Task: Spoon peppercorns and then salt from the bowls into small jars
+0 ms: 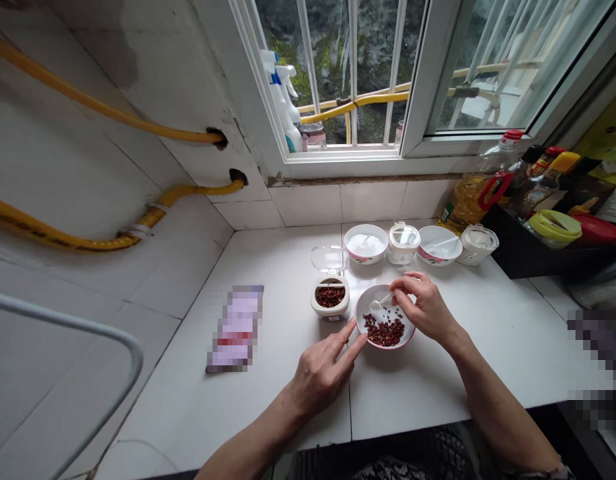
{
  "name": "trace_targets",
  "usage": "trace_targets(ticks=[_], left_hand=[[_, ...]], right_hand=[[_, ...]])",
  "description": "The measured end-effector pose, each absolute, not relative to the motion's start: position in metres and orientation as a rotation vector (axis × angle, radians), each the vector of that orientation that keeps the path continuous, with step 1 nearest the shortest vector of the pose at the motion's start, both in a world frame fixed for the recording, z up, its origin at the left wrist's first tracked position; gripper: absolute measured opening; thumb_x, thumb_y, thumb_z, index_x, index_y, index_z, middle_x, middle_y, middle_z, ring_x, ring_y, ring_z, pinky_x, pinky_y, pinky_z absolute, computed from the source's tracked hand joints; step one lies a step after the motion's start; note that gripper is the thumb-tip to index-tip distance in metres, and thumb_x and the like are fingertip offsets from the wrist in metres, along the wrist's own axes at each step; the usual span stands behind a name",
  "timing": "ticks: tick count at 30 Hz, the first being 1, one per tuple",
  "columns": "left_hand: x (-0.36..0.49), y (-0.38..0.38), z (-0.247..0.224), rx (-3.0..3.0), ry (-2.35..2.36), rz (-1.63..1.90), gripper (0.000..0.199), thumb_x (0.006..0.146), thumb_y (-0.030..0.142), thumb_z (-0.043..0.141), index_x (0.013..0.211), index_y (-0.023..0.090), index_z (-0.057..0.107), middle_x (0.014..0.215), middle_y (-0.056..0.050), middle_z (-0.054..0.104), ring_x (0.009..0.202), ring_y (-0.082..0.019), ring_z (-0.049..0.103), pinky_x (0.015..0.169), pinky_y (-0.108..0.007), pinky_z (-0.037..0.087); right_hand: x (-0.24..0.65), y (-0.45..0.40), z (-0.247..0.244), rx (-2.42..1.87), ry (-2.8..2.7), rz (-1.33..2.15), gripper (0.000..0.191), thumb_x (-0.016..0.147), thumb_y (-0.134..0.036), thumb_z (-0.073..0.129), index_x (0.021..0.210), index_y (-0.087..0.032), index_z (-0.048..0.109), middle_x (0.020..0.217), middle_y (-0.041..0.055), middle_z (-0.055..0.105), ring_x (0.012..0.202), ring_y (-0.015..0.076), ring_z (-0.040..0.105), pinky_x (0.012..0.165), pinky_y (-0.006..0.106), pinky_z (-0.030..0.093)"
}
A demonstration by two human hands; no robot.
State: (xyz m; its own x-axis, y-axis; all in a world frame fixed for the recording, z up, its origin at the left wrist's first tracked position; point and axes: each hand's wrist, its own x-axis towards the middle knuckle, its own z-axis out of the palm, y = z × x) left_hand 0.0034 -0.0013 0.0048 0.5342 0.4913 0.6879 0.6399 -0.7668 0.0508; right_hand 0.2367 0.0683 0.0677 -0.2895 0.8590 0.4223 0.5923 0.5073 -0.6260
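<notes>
My right hand pinches a small white spoon, its scoop inside a white bowl with a pink rim. Dark red peppercorns lie heaped in the lower part of this bowl, with a few scattered above. My left hand has its fingers stretched out and apart, the tips touching the bowl's left rim. Just left of the bowl stands a seasoning jar, its clear lid raised, holding more dark red peppercorns.
Behind stand a bowl of white grains, a lidded jar, a bowl with a white spoon and another jar. An oil bottle and a black rack are back right. A blurred purple packet lies left.
</notes>
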Motion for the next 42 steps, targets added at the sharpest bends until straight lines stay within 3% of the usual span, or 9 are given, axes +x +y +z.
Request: trace_targets(ticks=[4, 8, 11, 14, 16, 42], left_hand=[[0.003, -0.001, 0.005, -2.562, -0.945, -1.058, 0.044, 0.094, 0.005, 0.04, 0.135, 0.012, 0.055, 0.127, -0.023, 0.064, 0.084, -0.018, 0.068, 0.067, -0.028, 0.057], [0.002, -0.001, 0.002, -2.569, -0.952, -1.054, 0.044, 0.094, 0.005, 0.041, 0.135, 0.013, 0.055, 0.13, -0.022, 0.063, 0.086, -0.018, 0.068, 0.069, -0.028, 0.057], [0.002, -0.002, 0.001, -2.572, -0.952, -1.057, 0.044, 0.093, 0.005, 0.042, 0.134, 0.012, 0.056, 0.129, -0.022, 0.063, 0.087, -0.018, 0.068, 0.069, -0.028, 0.058], [0.002, -0.002, 0.001, -2.574, -0.955, -1.05, 0.044, 0.094, 0.005, 0.041, 0.135, 0.013, 0.055, 0.129, -0.022, 0.063, 0.088, -0.019, 0.069, 0.069, -0.029, 0.058], [0.002, -0.002, 0.001, -2.574, -0.958, -1.041, 0.045, 0.094, 0.005, 0.041, 0.137, 0.013, 0.054, 0.131, -0.022, 0.062, 0.089, -0.019, 0.069, 0.07, -0.029, 0.059], [0.003, -0.001, 0.004, -2.567, -0.949, -1.061, 0.039, 0.094, 0.005, 0.042, 0.128, 0.012, 0.06, 0.126, -0.023, 0.064, 0.084, -0.018, 0.068, 0.068, -0.028, 0.057]], right_hand=[[0.232, 0.069, 0.062, -1.183, -2.094, 0.5, 0.019, 0.083, -0.013, 0.048, 0.074, -0.023, 0.061, 0.06, -0.0024, 0.069, 0.052, 0.0153, 0.055, 0.104, 0.049, 0.039], [0.222, 0.064, 0.062, -1.213, -1.993, 0.701, 0.018, 0.082, -0.014, 0.049, 0.072, -0.023, 0.06, 0.056, -0.0032, 0.069, 0.056, 0.0162, 0.06, 0.102, 0.046, 0.041], [0.222, 0.062, 0.065, -1.283, -1.817, 0.901, 0.014, 0.081, -0.02, 0.05, 0.073, -0.023, 0.061, 0.057, -0.0011, 0.07, 0.065, 0.0189, 0.066, 0.087, 0.039, 0.049], [0.225, 0.064, 0.067, -1.319, -1.608, 1.113, 0.012, 0.078, -0.027, 0.053, 0.074, -0.021, 0.062, 0.058, 0.0, 0.069, 0.06, 0.0178, 0.066, 0.066, 0.03, 0.051], [0.228, 0.066, 0.068, -1.321, -1.528, 1.181, 0.012, 0.076, -0.03, 0.055, 0.075, -0.02, 0.062, 0.057, 0.0004, 0.069, 0.057, 0.017, 0.065, 0.061, 0.028, 0.05], [0.231, 0.069, 0.067, -1.38, -1.599, 0.997, 0.013, 0.075, -0.025, 0.052, 0.069, -0.02, 0.063, 0.055, -0.0001, 0.067, 0.055, 0.0165, 0.063, 0.061, 0.028, 0.05]])
